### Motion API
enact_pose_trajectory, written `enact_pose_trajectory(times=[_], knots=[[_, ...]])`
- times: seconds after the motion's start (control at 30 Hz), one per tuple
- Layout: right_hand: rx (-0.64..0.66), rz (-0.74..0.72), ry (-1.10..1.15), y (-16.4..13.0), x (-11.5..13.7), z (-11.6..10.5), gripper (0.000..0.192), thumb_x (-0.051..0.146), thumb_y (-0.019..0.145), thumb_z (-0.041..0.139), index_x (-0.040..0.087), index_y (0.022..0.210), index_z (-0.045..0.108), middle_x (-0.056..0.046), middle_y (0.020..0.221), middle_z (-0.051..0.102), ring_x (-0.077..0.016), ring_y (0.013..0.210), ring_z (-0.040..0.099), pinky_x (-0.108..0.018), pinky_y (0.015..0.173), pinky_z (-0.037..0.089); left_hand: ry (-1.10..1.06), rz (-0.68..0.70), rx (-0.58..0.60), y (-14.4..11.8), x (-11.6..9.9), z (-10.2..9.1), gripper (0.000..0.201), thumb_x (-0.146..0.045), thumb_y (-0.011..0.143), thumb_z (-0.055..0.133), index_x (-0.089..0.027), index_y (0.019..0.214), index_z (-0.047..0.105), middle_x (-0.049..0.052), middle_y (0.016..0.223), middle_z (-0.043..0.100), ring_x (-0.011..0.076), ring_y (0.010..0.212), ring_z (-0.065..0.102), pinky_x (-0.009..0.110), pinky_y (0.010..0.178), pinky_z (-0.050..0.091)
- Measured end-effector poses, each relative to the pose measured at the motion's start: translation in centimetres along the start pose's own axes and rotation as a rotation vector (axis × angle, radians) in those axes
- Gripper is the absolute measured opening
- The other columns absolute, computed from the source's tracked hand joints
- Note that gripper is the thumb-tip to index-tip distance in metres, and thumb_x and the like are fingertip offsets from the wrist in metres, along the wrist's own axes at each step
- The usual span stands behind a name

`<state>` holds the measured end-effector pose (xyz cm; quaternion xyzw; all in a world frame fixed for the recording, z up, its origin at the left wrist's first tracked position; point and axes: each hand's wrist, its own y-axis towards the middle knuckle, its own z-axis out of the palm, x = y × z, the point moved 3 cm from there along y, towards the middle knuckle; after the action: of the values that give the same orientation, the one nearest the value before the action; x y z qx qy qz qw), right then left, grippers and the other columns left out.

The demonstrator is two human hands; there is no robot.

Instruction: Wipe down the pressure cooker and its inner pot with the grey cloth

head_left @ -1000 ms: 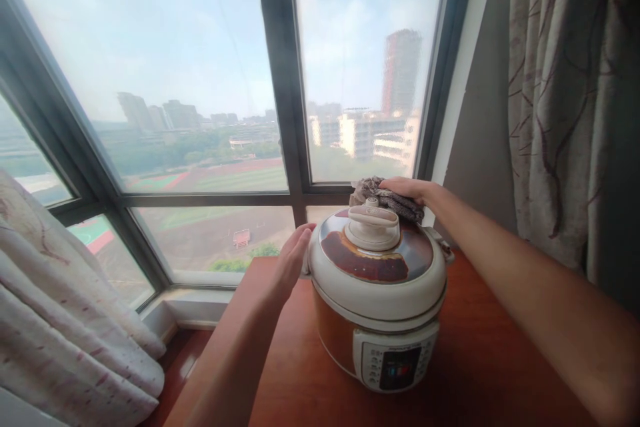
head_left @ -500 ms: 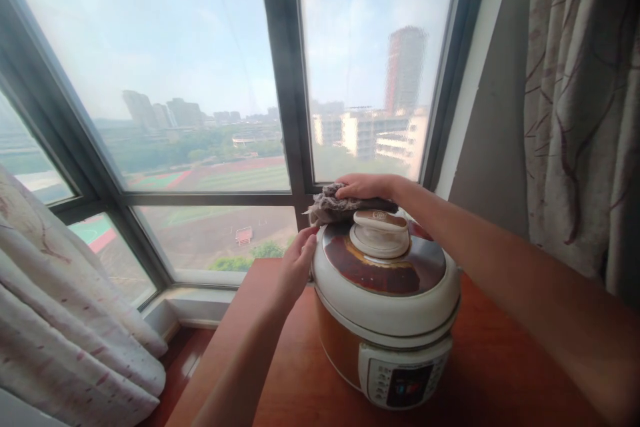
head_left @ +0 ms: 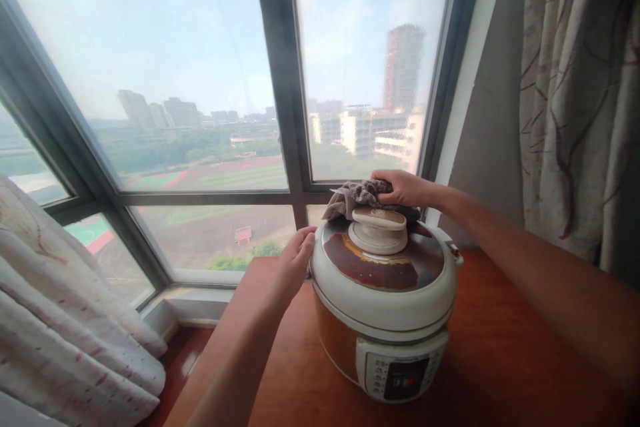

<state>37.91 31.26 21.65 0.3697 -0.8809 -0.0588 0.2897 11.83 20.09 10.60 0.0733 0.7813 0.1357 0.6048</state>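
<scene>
Looking down from the head camera, I see an electric pressure cooker (head_left: 384,307) standing upright on a reddish wooden table (head_left: 500,360), toward the far end, near the window. It is round, so it has no long axis across the table; its control panel (head_left: 400,377) faces near, toward me, and its lid knob (head_left: 377,228) points straight up.

My right hand (head_left: 404,188) reaches over the far side of the lid, fingers curled down and closed on a crumpled grey-brown cloth (head_left: 356,195). The cloth lies on the far rim of the lid, just behind the knob and touching it, with a loose corner trailing left.

My left hand (head_left: 295,263) is open, fingers fairly straight and together, the palm pressed flat against the left wall of the cooker just under the lid rim. It grips nothing.

Beyond the cooker, a dark window frame (head_left: 283,100) rises just behind the cloth, with city buildings and a sports field outside. A patterned curtain (head_left: 575,93) hangs at the far right, well apart from the cooker. A pale curtain (head_left: 65,320) bunches at the near left, beside the table.
</scene>
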Motion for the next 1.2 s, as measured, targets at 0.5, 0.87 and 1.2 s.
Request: enact_pose_trajectory(times=[0.5,0.87,1.2], knots=[[0.17,0.07,-0.253,2.3,0.4,1.9,0.027,0.033,0.091,0.055,0.019,0.111,0.067,-0.009,0.115,0.074,-0.0258,0.103,0.067,-0.032,0.088,0.049,-0.032,0.059,-0.034,0.1,0.2,0.2,0.045,-0.051,0.096,0.047,-0.018,0.118,0.067,0.009,0.115,0.073,0.0275,0.106,0.064,0.038,0.094,0.047],[0.386,0.034,-0.447,9.7,6.9,7.6,0.03,0.032,0.095,0.057,0.013,0.113,0.072,-0.017,0.123,0.073,-0.0285,0.107,0.068,-0.031,0.085,0.048,-0.227,0.035,-0.392,0.3,2.4,0.0,0.035,-0.046,0.092,0.055,-0.02,0.115,0.06,0.008,0.115,0.066,0.0249,0.113,0.061,0.037,0.097,0.046],[0.471,-0.236,-0.367,6.7,12.3,9.0,0.024,0.027,0.094,0.059,0.017,0.112,0.071,-0.008,0.112,0.076,-0.0211,0.097,0.068,-0.025,0.075,0.045,-0.215,-0.018,-0.559,1.5,1.6,-5.8,0.035,-0.04,0.08,0.061,-0.019,0.108,0.065,0.006,0.113,0.066,0.0244,0.11,0.06,0.036,0.095,0.046]])
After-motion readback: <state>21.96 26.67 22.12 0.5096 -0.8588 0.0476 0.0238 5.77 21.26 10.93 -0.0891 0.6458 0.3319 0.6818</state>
